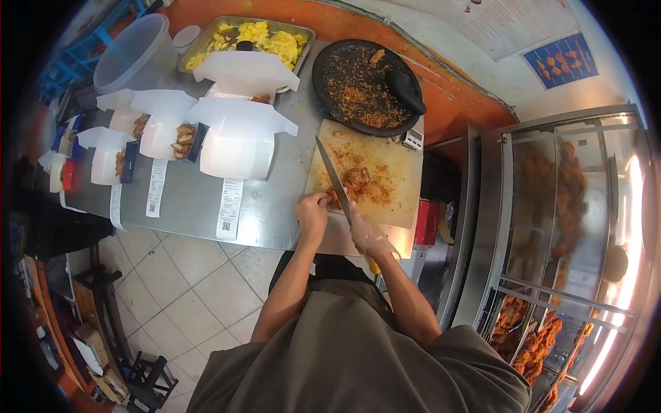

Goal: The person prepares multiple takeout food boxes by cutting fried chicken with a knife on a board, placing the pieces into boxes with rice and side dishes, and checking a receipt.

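My right hand (367, 233), in a clear plastic glove, grips a long kitchen knife (333, 173) with a yellow handle end. The blade lies across a piece of fried chicken (356, 180) on a pale cutting board (397, 199). At the board's left edge, the fingers of my left hand (313, 214) hold the near end of the chicken, close beside the blade. Brown crumbs are scattered around the meat. Just beyond the board stands a black stone mortar (330, 77) with crumbly seasoning in it, and a black pestle (405, 93) leans on its rim.
An open white takeaway box (237, 149) and several others holding chicken stand on the steel table (289, 170). Printed receipts (230, 206) hang over its front edge. A tray of yellow scrambled egg (310, 38) and a plastic tub (129, 57) sit behind. A glass cabinet (532, 206) with fried chicken is at right.
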Tool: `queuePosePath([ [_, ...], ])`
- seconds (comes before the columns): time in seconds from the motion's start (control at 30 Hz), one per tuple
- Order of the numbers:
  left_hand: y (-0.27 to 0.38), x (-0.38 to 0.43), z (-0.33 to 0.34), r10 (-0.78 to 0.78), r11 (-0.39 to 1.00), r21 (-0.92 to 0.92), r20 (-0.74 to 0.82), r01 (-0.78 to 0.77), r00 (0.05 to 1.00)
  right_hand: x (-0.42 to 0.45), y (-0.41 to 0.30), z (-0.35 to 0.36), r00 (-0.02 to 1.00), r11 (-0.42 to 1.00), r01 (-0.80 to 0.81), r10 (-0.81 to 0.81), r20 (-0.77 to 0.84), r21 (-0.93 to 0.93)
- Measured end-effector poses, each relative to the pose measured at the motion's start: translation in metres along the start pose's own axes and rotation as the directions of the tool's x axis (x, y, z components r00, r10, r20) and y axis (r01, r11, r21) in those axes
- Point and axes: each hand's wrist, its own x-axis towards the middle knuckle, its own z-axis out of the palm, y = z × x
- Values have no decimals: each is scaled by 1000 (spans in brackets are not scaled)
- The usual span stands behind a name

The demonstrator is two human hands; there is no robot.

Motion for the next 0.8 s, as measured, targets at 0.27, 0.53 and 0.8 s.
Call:
queuePosePath([
  [0.27,-7,-3,6,75,990,120,6,-76,997,20,11,47,984,993,107,-113,-138,-44],
  [0.53,-2,10,9,104,985,139,29,-107,994,38,30,37,961,978,199,-208,-181,-64],
  [0.8,8,1,13,-80,992,89,-58,85,995,35,11,-7,981,974,188,-181,-65,125],
])
